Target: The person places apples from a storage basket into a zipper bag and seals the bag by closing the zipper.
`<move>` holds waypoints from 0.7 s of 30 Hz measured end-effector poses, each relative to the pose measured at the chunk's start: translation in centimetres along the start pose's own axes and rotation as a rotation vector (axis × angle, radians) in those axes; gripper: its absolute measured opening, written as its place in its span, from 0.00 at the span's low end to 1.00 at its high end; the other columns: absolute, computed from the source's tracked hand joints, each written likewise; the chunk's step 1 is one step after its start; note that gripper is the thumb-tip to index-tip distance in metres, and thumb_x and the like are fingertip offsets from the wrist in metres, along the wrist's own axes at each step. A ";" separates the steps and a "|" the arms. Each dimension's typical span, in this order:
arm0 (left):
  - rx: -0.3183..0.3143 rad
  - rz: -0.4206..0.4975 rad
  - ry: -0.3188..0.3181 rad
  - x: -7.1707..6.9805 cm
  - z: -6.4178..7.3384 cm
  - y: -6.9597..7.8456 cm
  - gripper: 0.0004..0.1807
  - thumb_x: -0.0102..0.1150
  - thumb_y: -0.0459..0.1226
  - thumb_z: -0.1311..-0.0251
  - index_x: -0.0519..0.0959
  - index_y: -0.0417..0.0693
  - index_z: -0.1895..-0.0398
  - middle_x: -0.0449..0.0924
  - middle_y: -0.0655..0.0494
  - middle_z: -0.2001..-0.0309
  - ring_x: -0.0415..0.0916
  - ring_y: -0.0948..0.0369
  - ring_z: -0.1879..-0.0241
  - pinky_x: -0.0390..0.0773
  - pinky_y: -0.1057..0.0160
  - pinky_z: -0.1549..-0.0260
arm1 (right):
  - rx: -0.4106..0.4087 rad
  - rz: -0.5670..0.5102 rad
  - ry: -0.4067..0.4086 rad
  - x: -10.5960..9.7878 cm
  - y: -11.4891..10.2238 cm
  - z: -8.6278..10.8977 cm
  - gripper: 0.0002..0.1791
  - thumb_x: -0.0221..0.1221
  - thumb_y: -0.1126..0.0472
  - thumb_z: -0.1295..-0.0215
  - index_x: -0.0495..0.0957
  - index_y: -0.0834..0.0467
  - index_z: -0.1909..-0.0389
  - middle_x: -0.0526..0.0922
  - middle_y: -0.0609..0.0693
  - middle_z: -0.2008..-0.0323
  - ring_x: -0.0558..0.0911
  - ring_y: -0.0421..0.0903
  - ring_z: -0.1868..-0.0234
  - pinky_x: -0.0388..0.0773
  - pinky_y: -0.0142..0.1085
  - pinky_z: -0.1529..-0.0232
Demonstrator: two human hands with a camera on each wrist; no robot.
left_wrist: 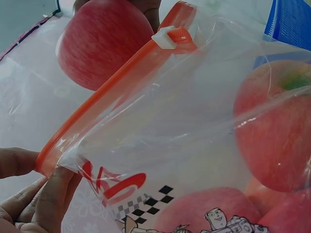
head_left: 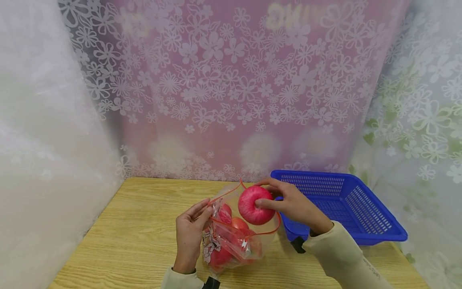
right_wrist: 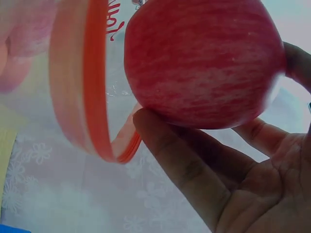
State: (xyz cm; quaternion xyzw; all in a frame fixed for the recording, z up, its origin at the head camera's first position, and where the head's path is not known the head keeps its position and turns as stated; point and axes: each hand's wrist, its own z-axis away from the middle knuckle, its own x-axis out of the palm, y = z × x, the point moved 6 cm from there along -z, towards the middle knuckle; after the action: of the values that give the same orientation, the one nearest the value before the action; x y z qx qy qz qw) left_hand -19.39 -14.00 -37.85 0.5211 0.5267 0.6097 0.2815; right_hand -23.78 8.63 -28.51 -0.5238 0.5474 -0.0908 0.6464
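Note:
My right hand [head_left: 288,200] grips a red apple [head_left: 255,204] above the mouth of a clear zip bag [head_left: 267,241]. Fingers and thumb curve around the fruit, as the right wrist view also shows. At the bag's left corner my left hand [head_left: 191,228] pinches the orange zip edge [left_wrist: 97,102] between thumb and fingers. The mouth gapes wide, and a white slider [left_wrist: 164,39] sits on the zip. Several apples [head_left: 220,257] lie inside, seen through the plastic, which carries a printed cartoon and checkered pattern.
A blue plastic basket [head_left: 375,204] with slotted sides stands at the right of the wooden table [head_left: 144,224], just behind my right forearm. Flower-patterned sheeting [head_left: 231,100] hangs at the back and on the right side, with pale sheeting [head_left: 47,120] on the left.

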 end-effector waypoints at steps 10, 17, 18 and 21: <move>0.005 -0.010 -0.001 0.0 -0.1 0.0 0.17 0.61 0.28 0.40 0.78 0.28 0.48 0.85 0.45 0.60 0.84 0.65 0.67 0.82 0.66 0.67 | 0.004 0.107 -0.013 0.8 -0.3 -0.2 0.28 0.65 0.48 0.39 0.72 0.52 0.40 0.81 0.55 0.52 0.80 0.47 0.59 0.82 0.35 0.65; 0.002 -0.012 -0.006 0.0 -0.2 0.0 0.17 0.61 0.28 0.40 0.78 0.28 0.48 0.85 0.44 0.60 0.84 0.66 0.67 0.82 0.66 0.67 | 0.013 0.150 -0.009 1.3 -0.3 -0.3 0.29 0.65 0.47 0.41 0.73 0.53 0.41 0.81 0.55 0.53 0.81 0.48 0.60 0.82 0.35 0.67; 0.004 -0.014 -0.005 0.1 -0.2 0.0 0.17 0.61 0.28 0.40 0.78 0.28 0.48 0.85 0.44 0.60 0.84 0.66 0.67 0.82 0.66 0.67 | 0.015 0.159 -0.005 1.3 -0.3 -0.4 0.29 0.65 0.47 0.41 0.73 0.53 0.41 0.81 0.55 0.53 0.81 0.48 0.60 0.82 0.35 0.67; 0.006 -0.021 -0.004 0.1 -0.2 0.0 0.17 0.62 0.29 0.40 0.78 0.28 0.48 0.84 0.43 0.60 0.84 0.66 0.67 0.82 0.66 0.66 | -0.001 0.198 0.009 1.2 -0.4 -0.4 0.28 0.65 0.47 0.40 0.74 0.54 0.41 0.81 0.54 0.52 0.81 0.48 0.58 0.82 0.37 0.63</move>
State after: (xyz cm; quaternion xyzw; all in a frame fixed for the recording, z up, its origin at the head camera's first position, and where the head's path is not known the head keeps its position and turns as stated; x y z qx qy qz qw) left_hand -19.64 -13.99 -37.74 0.5177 0.5332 0.6043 0.2873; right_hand -23.41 7.37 -28.88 -0.4671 0.5992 -0.0286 0.6496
